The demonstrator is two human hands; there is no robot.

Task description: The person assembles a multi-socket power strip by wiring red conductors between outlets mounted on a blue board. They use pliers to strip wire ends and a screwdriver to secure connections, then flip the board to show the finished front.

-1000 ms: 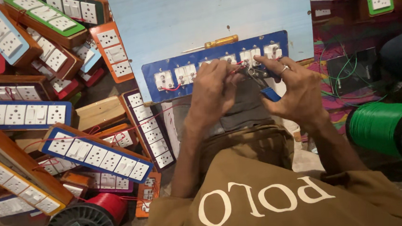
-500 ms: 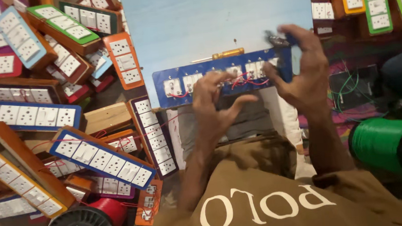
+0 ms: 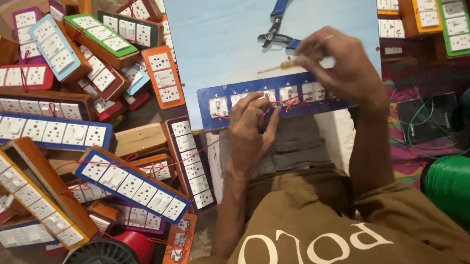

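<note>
A long blue switch panel lies face down across my lap, its back up, with red wire running between its fittings. My left hand rests on the panel's middle and pinches the red wire between thumb and fingers. My right hand is just beyond the panel's right half, fingers curled over the yellow handle of a small screwdriver whose thin shaft points left. Blue-handled pliers lie free on the light blue board, above the screwdriver.
Many finished switch boards in wooden boxes are heaped at the left and stacked at the top right. A red wire spool stands at the bottom left, a green spool at the right. Green wires trail near it.
The pliers were in my right hand and now lie on the light blue board. My right hand has come down onto the screwdriver. My left hand stays on the panel.
</note>
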